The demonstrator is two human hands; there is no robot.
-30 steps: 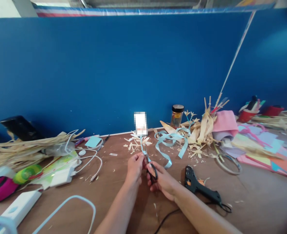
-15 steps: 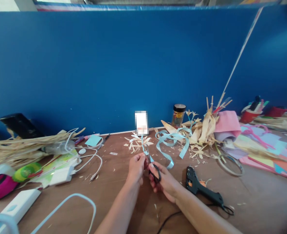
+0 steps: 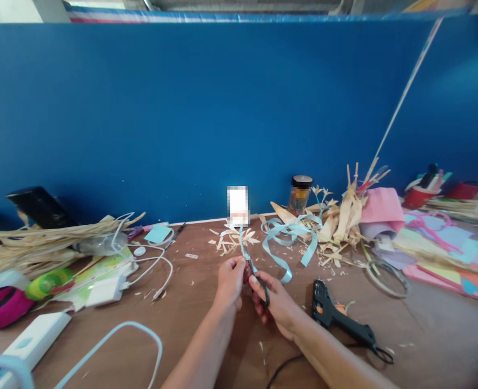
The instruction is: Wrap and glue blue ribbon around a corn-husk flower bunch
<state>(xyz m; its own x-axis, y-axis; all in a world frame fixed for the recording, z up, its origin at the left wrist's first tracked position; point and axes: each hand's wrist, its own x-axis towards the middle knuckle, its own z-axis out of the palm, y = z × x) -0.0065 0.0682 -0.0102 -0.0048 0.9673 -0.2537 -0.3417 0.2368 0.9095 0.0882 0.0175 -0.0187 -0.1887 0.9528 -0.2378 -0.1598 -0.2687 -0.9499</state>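
My left hand (image 3: 228, 282) is closed in a pinch on a thin stem wrapped in light-blue ribbon (image 3: 242, 240), which points away from me above the table. Its far end meets a pixelated white patch, so I cannot make out the tip. In my right hand (image 3: 278, 303) is a pair of scissors (image 3: 266, 294) with black handles; the blades reach up to the stem, close to my left fingertips. Both hands nearly touch. Just right of them lies a loose curl of light-blue ribbon (image 3: 311, 249). Pale dried-husk scraps (image 3: 221, 244) lie behind the hands.
A black glue gun (image 3: 342, 320) with its cord lies right. Dried husks (image 3: 334, 224), a jar (image 3: 300, 195) and coloured paper (image 3: 437, 273) stand or lie beyond it. On the left are white cables (image 3: 166, 270), a power strip (image 3: 42, 337) and husk strips (image 3: 32, 246). A blue panel (image 3: 223, 108) closes the back.
The view has shifted slightly. My right hand has turned a little, and the scissors' handle loop now shows narrower. Both hands keep their holds near the same spot.
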